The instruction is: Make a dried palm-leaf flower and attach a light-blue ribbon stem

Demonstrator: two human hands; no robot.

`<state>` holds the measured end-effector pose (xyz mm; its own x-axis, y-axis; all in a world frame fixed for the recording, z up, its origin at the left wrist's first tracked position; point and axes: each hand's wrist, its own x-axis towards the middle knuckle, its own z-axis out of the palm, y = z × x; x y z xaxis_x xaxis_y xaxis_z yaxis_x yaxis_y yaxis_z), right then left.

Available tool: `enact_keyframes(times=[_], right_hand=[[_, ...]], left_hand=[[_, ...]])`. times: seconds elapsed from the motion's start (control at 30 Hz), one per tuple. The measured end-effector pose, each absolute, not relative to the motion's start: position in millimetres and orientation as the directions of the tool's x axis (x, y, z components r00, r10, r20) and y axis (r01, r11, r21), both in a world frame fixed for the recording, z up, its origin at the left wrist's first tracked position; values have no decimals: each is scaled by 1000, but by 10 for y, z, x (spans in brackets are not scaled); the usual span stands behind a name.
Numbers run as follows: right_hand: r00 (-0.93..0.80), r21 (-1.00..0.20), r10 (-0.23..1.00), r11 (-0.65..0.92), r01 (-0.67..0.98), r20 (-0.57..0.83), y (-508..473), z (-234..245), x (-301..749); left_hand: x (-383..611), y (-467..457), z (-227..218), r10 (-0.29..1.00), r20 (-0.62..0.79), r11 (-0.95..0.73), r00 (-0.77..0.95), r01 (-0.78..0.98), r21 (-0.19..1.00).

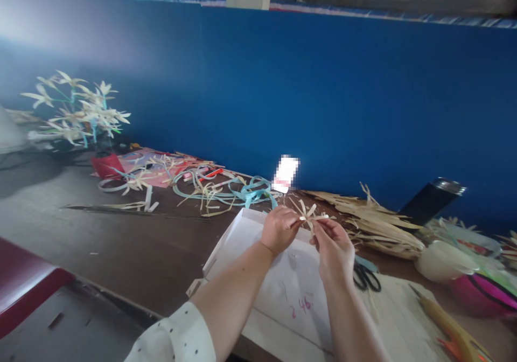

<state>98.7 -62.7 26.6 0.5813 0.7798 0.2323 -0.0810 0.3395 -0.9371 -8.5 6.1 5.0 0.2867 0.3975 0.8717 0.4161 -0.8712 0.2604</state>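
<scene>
A small star-shaped flower of pale dried-leaf strips is held up between my two hands. My left hand pinches the tip of one petal on its left side. From the right, my right hand grips the flower near its lower right petals, fingers closed. Both hands are above a shallow white cardboard box with pink handwritten digits on it. Black-handled scissors lie just right of my right forearm.
Dried leaves and a dark flask are at right, near a white cup and a wooden-handled tool. Blue ribbon and a blurred bright screen stand behind. Finished flowers rise from a red pot at left.
</scene>
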Motion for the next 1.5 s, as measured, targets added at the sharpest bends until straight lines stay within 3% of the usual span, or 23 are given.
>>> enact_keyframes(times=[0.57,1.23,1.5], right_hand=[[611,-952,755,307,-5,240,-634,252,977],[631,-968,762,242,-67,146,-636,232,983],[642,-952,749,291,-96,164,-634,252,978]], left_hand=[[-92,45,87,378,873,-879,307,415,234],[-88,38,77,408,863,-869,297,416,267],[-89,31,75,413,866,-866,281,416,278]])
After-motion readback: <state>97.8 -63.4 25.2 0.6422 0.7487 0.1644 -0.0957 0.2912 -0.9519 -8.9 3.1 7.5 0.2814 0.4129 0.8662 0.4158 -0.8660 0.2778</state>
